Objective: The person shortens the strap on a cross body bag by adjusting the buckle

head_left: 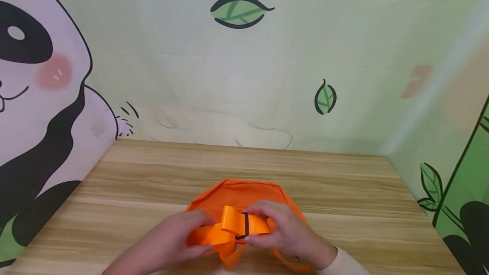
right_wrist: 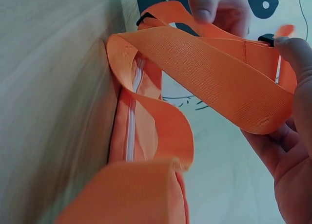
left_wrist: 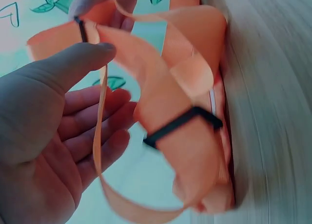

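Head view — strap (head_left: 231, 220) adjusting, apparently.
Lower centre, right hand (head_left: 284, 228) pinches it; left hand's (head_left: 175, 234) hold, can't tell — next likely needs steady tension.

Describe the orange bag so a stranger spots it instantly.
Start at the wood-grain table. On its near part, around the middle, rests the orange bag. Its broad, matte cloth body sets it apart from the narrower, shinier orange strap looping in front.

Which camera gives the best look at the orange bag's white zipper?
The right wrist view: a long stretch of the white zipper shows, partly crossed by the orange strap. The left wrist view shows only a short sliver; the head view, none I can see.
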`<state>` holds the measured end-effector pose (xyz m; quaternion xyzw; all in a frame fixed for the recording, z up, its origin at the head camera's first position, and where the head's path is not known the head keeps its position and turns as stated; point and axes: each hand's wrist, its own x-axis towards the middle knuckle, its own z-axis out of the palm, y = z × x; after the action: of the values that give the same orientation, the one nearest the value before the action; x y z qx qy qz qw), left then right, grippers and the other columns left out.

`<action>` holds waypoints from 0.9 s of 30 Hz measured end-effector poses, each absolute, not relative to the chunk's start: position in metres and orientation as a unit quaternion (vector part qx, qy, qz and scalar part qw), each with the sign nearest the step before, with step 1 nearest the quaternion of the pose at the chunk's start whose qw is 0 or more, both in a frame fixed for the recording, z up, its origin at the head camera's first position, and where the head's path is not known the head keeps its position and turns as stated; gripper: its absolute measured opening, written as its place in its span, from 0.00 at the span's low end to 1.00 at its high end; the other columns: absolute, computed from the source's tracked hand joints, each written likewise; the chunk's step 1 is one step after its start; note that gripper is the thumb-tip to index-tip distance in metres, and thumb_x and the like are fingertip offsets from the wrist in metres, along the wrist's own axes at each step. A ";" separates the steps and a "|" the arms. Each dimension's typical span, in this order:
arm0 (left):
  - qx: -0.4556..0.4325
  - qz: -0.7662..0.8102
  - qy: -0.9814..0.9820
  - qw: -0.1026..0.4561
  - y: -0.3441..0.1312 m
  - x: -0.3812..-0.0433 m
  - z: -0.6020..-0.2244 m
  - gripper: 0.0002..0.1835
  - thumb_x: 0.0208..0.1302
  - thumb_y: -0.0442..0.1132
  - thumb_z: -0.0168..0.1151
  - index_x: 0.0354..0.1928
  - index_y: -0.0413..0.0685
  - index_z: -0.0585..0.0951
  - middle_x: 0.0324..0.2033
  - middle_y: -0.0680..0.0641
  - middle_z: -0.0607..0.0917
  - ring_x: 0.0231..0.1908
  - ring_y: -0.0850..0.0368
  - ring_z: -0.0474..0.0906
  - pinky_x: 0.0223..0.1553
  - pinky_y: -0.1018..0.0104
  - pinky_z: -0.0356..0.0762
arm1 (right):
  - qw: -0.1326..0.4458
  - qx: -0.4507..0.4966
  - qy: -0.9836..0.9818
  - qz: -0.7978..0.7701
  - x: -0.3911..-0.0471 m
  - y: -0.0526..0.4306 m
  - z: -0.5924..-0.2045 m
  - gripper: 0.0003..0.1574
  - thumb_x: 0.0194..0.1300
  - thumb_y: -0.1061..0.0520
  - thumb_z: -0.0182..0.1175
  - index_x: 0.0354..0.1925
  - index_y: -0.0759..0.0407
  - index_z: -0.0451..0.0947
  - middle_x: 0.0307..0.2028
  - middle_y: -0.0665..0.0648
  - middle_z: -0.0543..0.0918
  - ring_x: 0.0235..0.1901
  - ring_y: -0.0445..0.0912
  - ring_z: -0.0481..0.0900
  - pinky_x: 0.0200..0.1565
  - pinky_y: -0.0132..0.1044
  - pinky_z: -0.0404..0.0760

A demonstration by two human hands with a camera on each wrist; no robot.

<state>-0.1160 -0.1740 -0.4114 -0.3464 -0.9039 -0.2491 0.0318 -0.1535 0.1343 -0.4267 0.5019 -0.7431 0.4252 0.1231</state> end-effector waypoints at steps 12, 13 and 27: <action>-0.345 -0.263 -0.901 0.026 -0.213 -0.116 -0.416 0.21 0.65 0.51 0.79 0.55 0.53 0.86 0.46 0.56 0.90 0.39 0.70 0.76 0.42 0.69 0.82 | 0.128 0.512 -0.739 0.419 -0.162 0.148 -0.431 0.27 0.64 0.54 0.80 0.57 0.58 0.82 0.45 0.55 0.90 0.40 0.41 0.84 0.46 0.30 0.87; -0.346 -0.267 -0.899 0.027 -0.216 -0.116 -0.417 0.21 0.65 0.50 0.79 0.55 0.52 0.86 0.45 0.56 0.90 0.39 0.70 0.76 0.42 0.69 0.82 | 0.127 0.512 -0.738 0.422 -0.162 0.149 -0.432 0.27 0.64 0.54 0.79 0.57 0.58 0.81 0.44 0.55 0.90 0.40 0.41 0.84 0.46 0.31 0.87; -0.332 -0.318 -0.883 0.091 -0.256 -0.115 -0.427 0.20 0.60 0.38 0.83 0.52 0.60 0.86 0.44 0.61 0.90 0.41 0.67 0.82 0.45 0.72 0.87 | 0.141 0.508 -0.715 0.459 -0.169 0.158 -0.430 0.29 0.62 0.57 0.80 0.57 0.62 0.80 0.44 0.61 0.89 0.37 0.43 0.85 0.44 0.31 0.88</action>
<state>-0.1149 -0.2563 -0.4269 -0.3316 -0.8834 -0.3184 0.0909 -0.1694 0.1580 -0.4303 0.5082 -0.7149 0.4589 0.1412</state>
